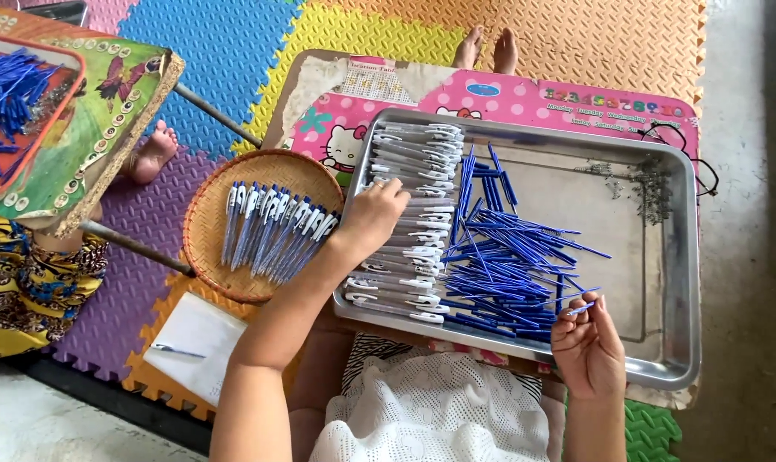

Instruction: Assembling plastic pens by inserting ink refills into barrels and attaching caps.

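A steel tray (653, 282) lies on a low pink table (525, 98). Its left side holds rows of grey-white pen barrels (409, 214); a heap of blue refills (499, 265) fills the middle. My left hand (373, 216) rests on the barrels at the tray's left rim, fingers curled onto one. My right hand (586, 342) hovers over the tray's near edge, pinching a thin blue refill (580, 306) between fingertips.
A round woven basket (213, 257) left of the tray holds several assembled blue-and-white pens (277, 231). Another person's foot (153, 154) and patterned clothing sit at left, beside a second table with a tray of blue refills (7, 107). Colourful foam mats cover the floor.
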